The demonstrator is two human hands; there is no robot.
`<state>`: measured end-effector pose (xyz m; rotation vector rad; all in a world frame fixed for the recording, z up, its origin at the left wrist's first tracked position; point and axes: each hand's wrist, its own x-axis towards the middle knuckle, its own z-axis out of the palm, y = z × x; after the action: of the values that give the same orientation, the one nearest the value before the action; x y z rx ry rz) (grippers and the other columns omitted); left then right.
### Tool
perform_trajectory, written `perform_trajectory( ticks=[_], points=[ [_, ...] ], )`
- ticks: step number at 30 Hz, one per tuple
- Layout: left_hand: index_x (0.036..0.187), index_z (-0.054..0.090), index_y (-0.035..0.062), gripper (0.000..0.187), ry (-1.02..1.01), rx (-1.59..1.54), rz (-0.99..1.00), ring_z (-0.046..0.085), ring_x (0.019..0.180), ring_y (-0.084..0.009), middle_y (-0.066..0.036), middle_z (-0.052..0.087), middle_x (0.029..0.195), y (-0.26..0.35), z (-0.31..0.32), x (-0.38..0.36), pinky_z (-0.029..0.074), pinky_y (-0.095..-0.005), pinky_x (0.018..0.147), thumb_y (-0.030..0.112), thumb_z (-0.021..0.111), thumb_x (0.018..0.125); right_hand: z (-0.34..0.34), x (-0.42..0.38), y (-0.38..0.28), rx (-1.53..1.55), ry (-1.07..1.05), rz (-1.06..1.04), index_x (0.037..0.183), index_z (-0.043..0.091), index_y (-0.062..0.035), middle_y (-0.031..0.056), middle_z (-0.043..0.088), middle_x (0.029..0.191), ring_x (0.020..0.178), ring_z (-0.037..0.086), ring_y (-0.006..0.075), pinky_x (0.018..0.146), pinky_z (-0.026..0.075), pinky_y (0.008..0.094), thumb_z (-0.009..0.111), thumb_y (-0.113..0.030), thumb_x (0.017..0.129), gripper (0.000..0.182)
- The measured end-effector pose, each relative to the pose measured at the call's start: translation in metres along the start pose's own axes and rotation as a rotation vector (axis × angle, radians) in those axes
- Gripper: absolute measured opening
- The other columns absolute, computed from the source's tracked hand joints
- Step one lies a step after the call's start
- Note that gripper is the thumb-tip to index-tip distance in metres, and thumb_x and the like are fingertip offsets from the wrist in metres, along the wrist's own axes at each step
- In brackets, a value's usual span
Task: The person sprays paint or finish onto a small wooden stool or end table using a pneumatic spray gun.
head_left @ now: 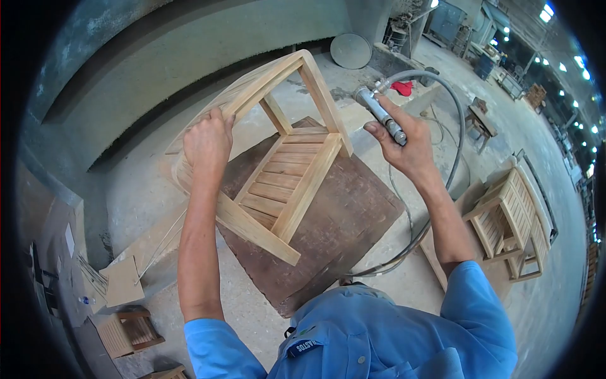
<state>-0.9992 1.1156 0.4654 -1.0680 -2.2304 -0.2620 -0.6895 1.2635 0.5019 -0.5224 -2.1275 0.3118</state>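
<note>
A pale wooden slatted chair stands tilted on a square brown board in front of me. My left hand is closed around the chair's upper frame at its left side. Off the chair's right side, my right hand grips a silver metal spray gun, held apart from the wood. A grey hose runs from the tool and loops down on the right. The fingers of my right hand partly cover the tool, so its trigger does not show.
Another slatted chair stands at right on a low platform. Small wooden pieces of furniture lie at lower left. A large curved grey wall borders the far left. A red cloth and a round lid are beyond the chair.
</note>
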Motion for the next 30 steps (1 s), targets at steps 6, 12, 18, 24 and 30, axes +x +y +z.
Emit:
perform_trajectory(
  ticks=[6, 12, 18, 24, 30],
  points=[
    [0.087, 0.061, 0.0063, 0.034, 0.037, 0.011, 0.029, 0.070, 0.067, -0.0303, -0.014, 0.070, 0.077, 0.008, -0.004, -0.006, 0.056, -0.0403, 0.060, 0.040, 0.060, 0.092, -0.013, -0.066, 0.027, 0.008, -0.209, 0.241, 0.122, 0.064, -0.0043, 0.0230, 0.068, 0.106, 0.099, 0.068, 0.0354, 0.085, 0.052, 0.0373, 0.074, -0.028, 0.084, 0.046],
    [0.086, 0.060, 0.0066, 0.032, 0.057, 0.005, 0.071, 0.070, 0.067, -0.0291, -0.012, 0.069, 0.076, 0.027, -0.013, -0.019, 0.056, -0.0391, 0.062, 0.038, 0.062, 0.091, -0.036, -0.146, 0.063, 0.117, -0.272, 0.547, 0.121, 0.064, -0.0005, 0.0232, 0.068, 0.111, 0.106, 0.067, 0.0296, 0.091, 0.049, 0.0354, 0.071, -0.026, 0.086, 0.044],
    [0.094, 0.061, 0.0057, 0.031, 0.082, -0.016, 0.119, 0.069, 0.084, -0.0279, -0.012, 0.069, 0.094, 0.076, -0.040, -0.058, 0.054, -0.0386, 0.071, 0.036, 0.063, 0.090, -0.066, -0.189, 0.092, 0.199, -0.301, 0.670, 0.120, 0.063, 0.0013, 0.0209, 0.069, 0.112, 0.107, 0.066, 0.0245, 0.093, 0.048, 0.0331, 0.070, -0.022, 0.087, 0.041],
    [0.118, 0.063, 0.0058, 0.042, 0.122, 0.009, 0.185, 0.063, 0.110, -0.0279, -0.011, 0.066, 0.119, 0.110, -0.046, -0.133, 0.049, -0.0384, 0.088, 0.036, 0.065, 0.089, -0.097, -0.223, 0.135, 0.331, -0.358, 0.670, 0.120, 0.064, 0.0013, 0.0195, 0.069, 0.113, 0.108, 0.065, 0.0245, 0.094, 0.047, 0.0338, 0.070, -0.020, 0.087, 0.040],
    [0.126, 0.062, 0.0094, 0.046, 0.018, -0.036, 0.101, 0.055, 0.123, -0.0311, -0.010, 0.060, 0.132, 0.112, -0.055, -0.171, 0.042, -0.0449, 0.100, 0.032, 0.069, 0.087, -0.131, -0.270, 0.191, 0.530, -0.464, 0.714, 0.123, 0.062, 0.0008, 0.0164, 0.067, 0.118, 0.112, 0.062, 0.0215, 0.097, 0.045, 0.0339, 0.069, -0.017, 0.087, 0.041]
  ],
)
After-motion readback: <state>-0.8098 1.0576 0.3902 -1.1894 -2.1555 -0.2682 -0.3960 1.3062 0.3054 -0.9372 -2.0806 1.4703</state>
